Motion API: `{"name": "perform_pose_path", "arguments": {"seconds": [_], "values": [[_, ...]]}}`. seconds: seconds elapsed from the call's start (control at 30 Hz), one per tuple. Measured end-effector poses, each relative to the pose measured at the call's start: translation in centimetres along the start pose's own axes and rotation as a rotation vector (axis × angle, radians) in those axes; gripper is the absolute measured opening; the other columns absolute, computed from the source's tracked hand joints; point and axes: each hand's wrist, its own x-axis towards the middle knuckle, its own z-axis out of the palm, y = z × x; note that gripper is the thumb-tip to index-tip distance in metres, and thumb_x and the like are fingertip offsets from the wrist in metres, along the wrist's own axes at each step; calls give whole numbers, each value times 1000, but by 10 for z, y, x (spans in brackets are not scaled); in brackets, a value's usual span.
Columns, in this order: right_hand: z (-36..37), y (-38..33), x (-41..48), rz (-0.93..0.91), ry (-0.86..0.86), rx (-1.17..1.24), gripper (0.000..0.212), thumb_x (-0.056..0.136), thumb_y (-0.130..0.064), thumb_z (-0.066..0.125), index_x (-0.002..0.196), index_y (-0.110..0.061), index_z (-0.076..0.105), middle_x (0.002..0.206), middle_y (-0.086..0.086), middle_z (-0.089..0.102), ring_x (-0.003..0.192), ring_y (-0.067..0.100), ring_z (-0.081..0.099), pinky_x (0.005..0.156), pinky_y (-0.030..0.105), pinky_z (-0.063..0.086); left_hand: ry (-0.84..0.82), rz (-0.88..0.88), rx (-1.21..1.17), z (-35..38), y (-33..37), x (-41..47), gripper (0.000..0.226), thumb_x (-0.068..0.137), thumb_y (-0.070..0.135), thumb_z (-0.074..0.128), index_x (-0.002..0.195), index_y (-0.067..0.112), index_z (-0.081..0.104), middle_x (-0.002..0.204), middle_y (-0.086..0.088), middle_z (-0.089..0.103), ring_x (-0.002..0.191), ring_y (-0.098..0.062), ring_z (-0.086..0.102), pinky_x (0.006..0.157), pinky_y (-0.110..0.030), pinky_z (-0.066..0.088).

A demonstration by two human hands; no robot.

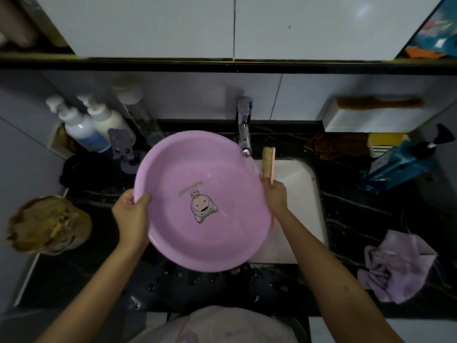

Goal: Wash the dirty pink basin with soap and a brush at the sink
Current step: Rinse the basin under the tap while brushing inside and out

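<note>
The pink basin [201,199] is held over the white sink [296,184], tilted, its far rim just under the chrome tap [244,127]. The left hand [131,211] grips its left rim, thumb inside. The right hand [275,194] holds a pink-handled brush [269,165] at the right rim, bristles facing the basin. Water drops dot the dark counter [358,219] near a lilac cloth [398,266].

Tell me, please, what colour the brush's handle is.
Pink, on the brush; it shows best in the head view.

Glossy plastic basin [202,201], chrome tap [243,125].
</note>
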Motion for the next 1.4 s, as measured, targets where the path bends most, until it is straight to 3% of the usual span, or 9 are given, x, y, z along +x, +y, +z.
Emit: {"name": "perform_pose_path", "arguments": {"seconds": [0.17, 0.43, 0.6, 0.73, 0.9, 1.0, 1.13, 1.3, 1.4], "values": [[-47, -2, -13, -40, 34, -91, 27, 91, -39, 57, 75, -18, 65, 67, -2, 61, 62, 12, 57, 51, 21, 41, -127, -156, 45, 15, -7, 13, 19, 82, -1, 54, 67, 12, 51, 69, -6, 52, 62, -18, 49, 57, -29, 40], [-129, -7, -48, -80, 249, -86, 34, 88, -31, 62, 68, -4, 65, 59, 5, 56, 49, 10, 51, 50, 24, 39, -496, -118, 401, 69, -51, 18, 6, 86, 8, 61, 86, 3, 60, 89, -15, 60, 80, -22, 53, 64, -27, 38], [-161, -30, -73, -161, 375, -69, 33, 89, -22, 60, 62, -5, 56, 56, 7, 49, 38, 2, 40, 39, 14, 29, -666, -110, 491, 117, -63, 8, 25, 85, 11, 62, 100, -8, 65, 104, -23, 66, 88, -30, 60, 72, -29, 41], [-163, -60, -91, -272, 400, -47, 31, 90, -22, 60, 62, -7, 54, 57, 8, 48, 45, 8, 40, 44, 21, 31, -790, -84, 432, 139, -62, -4, 39, 82, 1, 62, 121, -2, 59, 112, -20, 64, 99, -31, 61, 84, -32, 47], [-137, -95, -113, -457, 418, -148, 41, 89, -25, 62, 54, -17, 43, 46, -5, 38, 37, 3, 32, 41, 17, 26, -1015, -195, 337, 151, -62, -17, 61, 72, -5, 61, 131, 3, 47, 94, -8, 62, 75, -15, 55, 61, -19, 46], [-126, -114, -126, -555, 404, -288, 43, 86, -17, 63, 50, -21, 41, 44, -10, 40, 37, 1, 42, 40, 13, 28, -1053, -274, 311, 155, -56, -20, 61, 88, -6, 55, 143, 3, 32, 129, -16, 51, 110, -28, 54, 75, -22, 42], [-133, -123, -139, -657, 428, -555, 27, 81, -17, 65, 58, -11, 52, 52, 3, 53, 50, 18, 53, 47, 31, 37, -1077, -115, 348, 151, -49, -12, 43, 90, -3, 54, 133, -2, 46, 135, -16, 50, 120, -31, 51, 98, -29, 41], [-133, -120, -155, -883, 453, -682, 20, 75, -22, 60, 60, -13, 52, 52, -2, 51, 47, 18, 50, 42, 21, 27, -1122, 41, 274, 142, -25, -7, 23, 92, -1, 52, 113, 0, 62, 106, -8, 61, 90, -16, 56, 63, -4, 42], [-130, -111, -153, -941, 467, -777, 22, 77, -24, 59, 64, -6, 57, 53, 8, 57, 47, 25, 56, 41, 26, 34, -1138, 59, 240, 137, -11, -7, 19, 92, -1, 52, 106, 4, 63, 100, -7, 63, 83, -7, 58, 65, -6, 42]]}}
